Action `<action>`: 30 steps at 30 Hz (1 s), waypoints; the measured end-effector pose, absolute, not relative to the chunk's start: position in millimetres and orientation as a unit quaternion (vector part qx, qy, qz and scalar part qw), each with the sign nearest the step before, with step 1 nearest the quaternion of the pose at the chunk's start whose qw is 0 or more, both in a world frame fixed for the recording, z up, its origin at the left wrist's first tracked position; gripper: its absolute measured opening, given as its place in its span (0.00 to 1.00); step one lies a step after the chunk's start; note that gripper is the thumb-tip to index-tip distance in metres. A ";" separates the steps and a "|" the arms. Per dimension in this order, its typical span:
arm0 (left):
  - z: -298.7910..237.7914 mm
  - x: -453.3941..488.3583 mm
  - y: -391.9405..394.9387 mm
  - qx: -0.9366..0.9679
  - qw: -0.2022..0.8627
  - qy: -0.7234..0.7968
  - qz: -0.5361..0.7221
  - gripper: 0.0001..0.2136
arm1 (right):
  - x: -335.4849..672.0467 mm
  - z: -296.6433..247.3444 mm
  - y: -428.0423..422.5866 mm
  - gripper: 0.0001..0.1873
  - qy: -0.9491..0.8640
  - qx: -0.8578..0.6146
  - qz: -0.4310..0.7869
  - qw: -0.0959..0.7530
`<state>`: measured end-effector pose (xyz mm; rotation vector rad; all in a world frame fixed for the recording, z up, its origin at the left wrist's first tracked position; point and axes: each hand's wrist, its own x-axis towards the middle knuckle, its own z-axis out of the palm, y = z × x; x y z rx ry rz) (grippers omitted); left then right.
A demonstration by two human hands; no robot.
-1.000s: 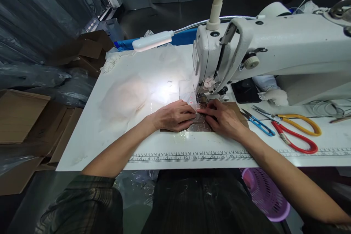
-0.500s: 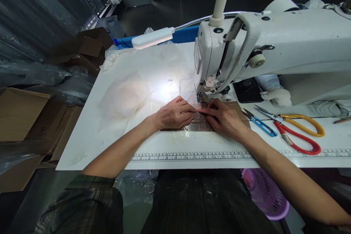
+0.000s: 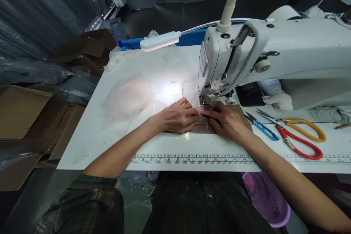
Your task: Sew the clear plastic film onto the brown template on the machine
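A thin clear piece of material (image 3: 201, 126) lies on the brown plate in front of the needle of the white sewing machine (image 3: 263, 51). My left hand (image 3: 178, 117) lies on its left side, fingers curled and pressed down on it. My right hand (image 3: 226, 120) presses its right side, forefinger stretched toward the left fingertips. Both sets of fingertips meet just in front of the presser foot (image 3: 204, 99). More sheer fabric (image 3: 128, 97) spreads over the white table (image 3: 90, 131) to the left, lit by the machine's lamp (image 3: 160, 41).
Red and yellow scissors (image 3: 297, 135) and blue thread snips (image 3: 261, 126) lie right of my right hand. A printed ruler (image 3: 192, 158) runs along the table's front edge. A purple basket (image 3: 270, 199) sits below. Cardboard boxes (image 3: 24, 113) and plastic sheets stand at the left.
Both hands have stayed on the clear piece by the presser foot, shifting only slightly. The camera has moved a little, so everything sits further right and lower.
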<state>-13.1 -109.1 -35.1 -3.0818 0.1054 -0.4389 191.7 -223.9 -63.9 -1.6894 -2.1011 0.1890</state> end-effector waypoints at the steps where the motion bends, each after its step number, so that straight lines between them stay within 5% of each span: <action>1: -33.6 -12.7 -109.8 -0.990 0.012 0.028 -0.140 0.09 | 191.3 -63.4 -224.2 0.18 -0.761 -0.609 0.065 0.214; 22: -31.9 -10.5 -93.0 -0.990 -0.083 -0.002 -0.112 0.14 | 184.3 -49.0 -212.7 0.21 -0.769 -0.635 -0.001 0.075; 30: -35.8 -9.5 -90.5 -0.990 -0.081 -0.013 -0.111 0.15 | 181.7 -48.3 -214.9 0.21 -0.775 -0.625 -0.007 0.089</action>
